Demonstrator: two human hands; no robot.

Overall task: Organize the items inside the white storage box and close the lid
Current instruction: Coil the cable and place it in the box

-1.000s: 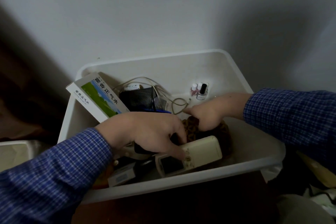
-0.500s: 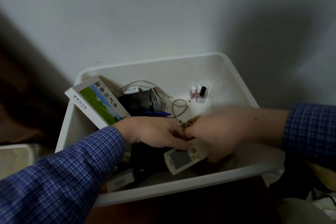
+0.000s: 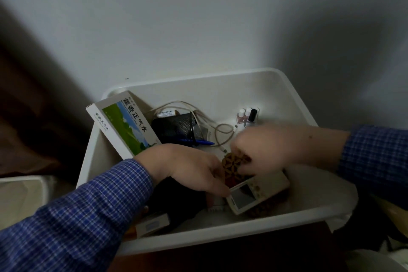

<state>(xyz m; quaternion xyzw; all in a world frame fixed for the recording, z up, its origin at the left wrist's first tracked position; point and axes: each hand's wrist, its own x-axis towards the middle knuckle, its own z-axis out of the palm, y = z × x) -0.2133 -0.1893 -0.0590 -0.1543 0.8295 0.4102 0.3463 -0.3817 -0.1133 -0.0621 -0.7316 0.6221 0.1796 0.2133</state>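
The white storage box (image 3: 260, 81) stands open against the wall, no lid in sight. My right hand (image 3: 267, 146) pinches a brown wooden cut-out coaster (image 3: 234, 161) just above a white remote control (image 3: 258, 192), which lies on more brown coasters. My left hand (image 3: 189, 165) reaches in beside it, its curled fingertips touching the coaster and the remote's end. A green-and-white medicine carton (image 3: 125, 126) leans in the back left corner. A black mesh pouch (image 3: 174, 128), a beige cable (image 3: 223, 132), a blue pen (image 3: 198, 142) and small nail polish bottles (image 3: 248, 116) sit toward the back.
A black item (image 3: 176, 201) and a small white carton (image 3: 152, 225) lie at the box's front left, partly under my left sleeve. Another pale container (image 3: 22, 196) stands to the left. Dark furniture fills the left edge; cluttered items show at the lower right.
My right hand has risen from the front of the box with a coaster pinched in it. The left hand stayed beside it near the remote, which lies uncovered.
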